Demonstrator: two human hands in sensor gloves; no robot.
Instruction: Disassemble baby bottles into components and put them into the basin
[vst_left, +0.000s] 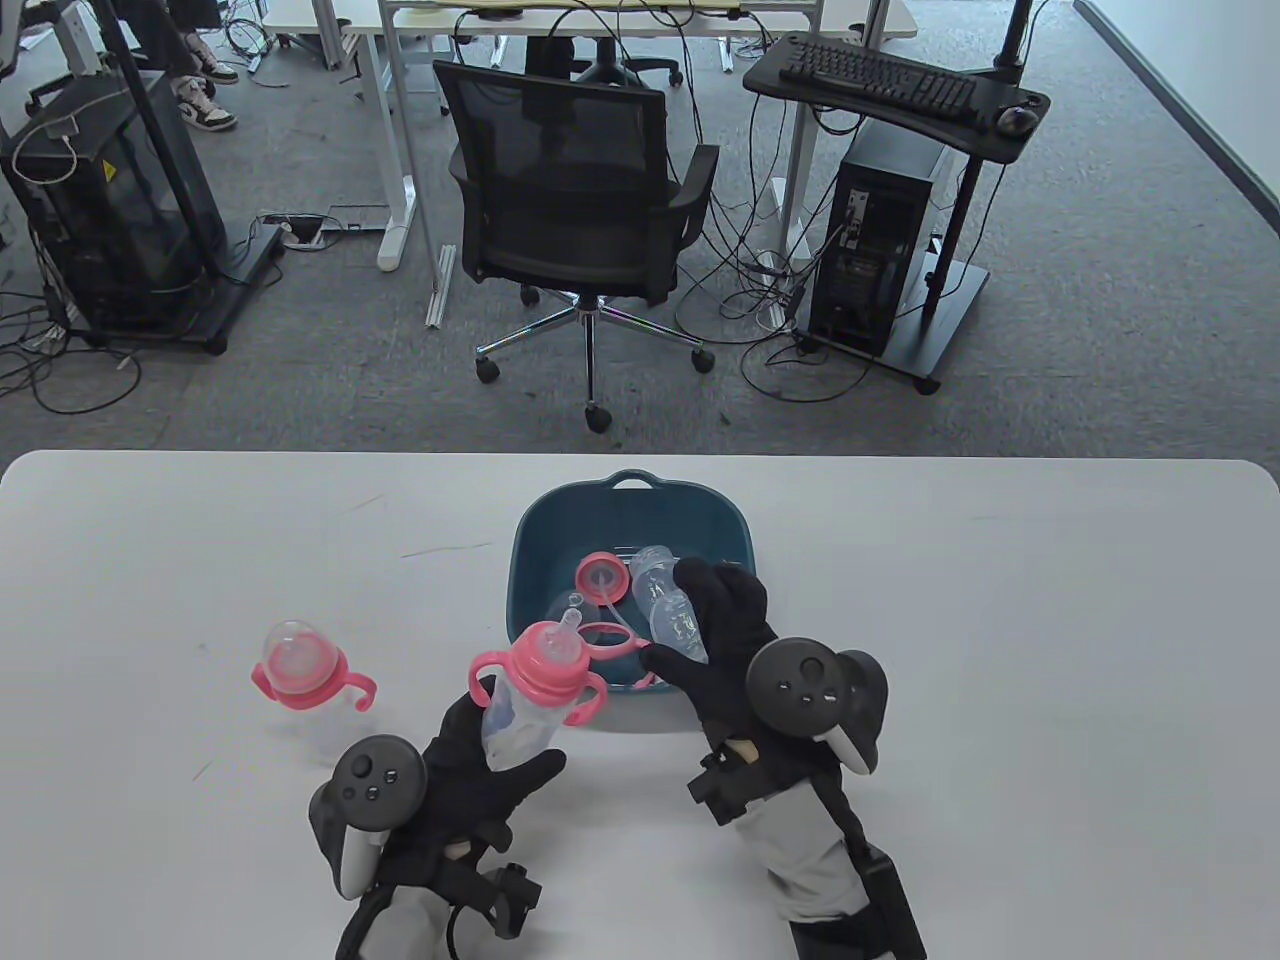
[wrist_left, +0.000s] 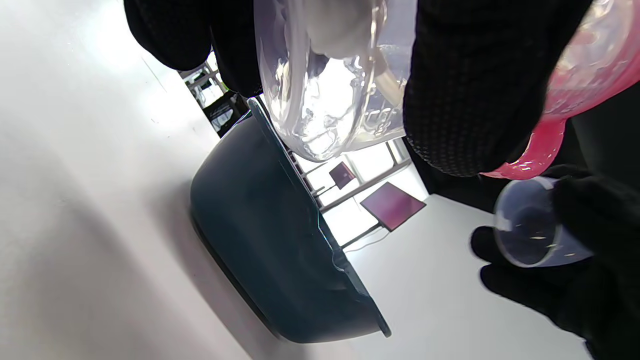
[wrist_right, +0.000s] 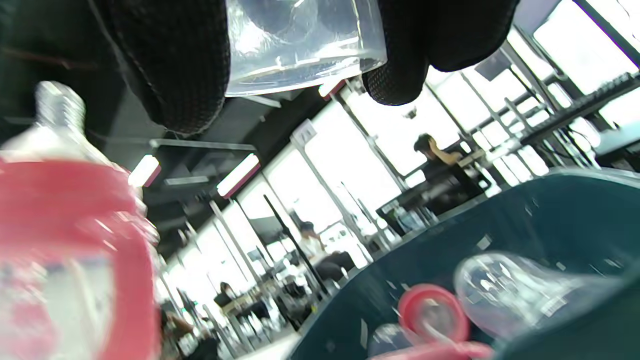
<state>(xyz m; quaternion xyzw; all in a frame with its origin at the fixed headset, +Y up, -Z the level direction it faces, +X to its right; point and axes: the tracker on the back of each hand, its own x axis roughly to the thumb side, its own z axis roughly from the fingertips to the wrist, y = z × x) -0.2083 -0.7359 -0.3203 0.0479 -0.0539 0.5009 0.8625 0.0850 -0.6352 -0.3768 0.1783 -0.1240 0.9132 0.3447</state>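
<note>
table (vst_left: 1000, 650): white, matte, a few thin scuff marks. basin (vst_left: 535, 540): dark teal plastic, rounded-square, loop handle on far rim, sits mid-table.

left hand (vst_left: 480, 775), black knit glove, tracker on back: fingers + thumb wrapped round the clear body of a baby bottle (vst_left: 525, 700), lifted just off the basin's near-left corner. bottle has a pink collar w/ two loop handles and a bare translucent teat; long axis tilted, teat end pointing up and away toward the basin, base down in the palm. left wrist view: glossy clear base (wrist_left: 325, 100) close up, glove fingers (wrist_left: 470, 90) round it, basin wall below.

right hand (vst_left: 725, 650), same glove: fingers + thumb curled round a clear cup-shaped cap (vst_left: 680, 625) over the basin's near-right part. right wrist view: cap's open rim (wrist_right: 300, 65) faces down, fingertips (wrist_right: 175, 75) either side.

in basin: clear bottle body (vst_left: 648, 568) lying on its side, pink ring lid (vst_left: 600, 575), pink handle ring (vst_left: 605, 640), small clear dome-ish piece, exact shape unclear.

second bottle (vst_left: 300, 685): upright on table, well left of basin, clear dome cap on, pink handles.
</note>
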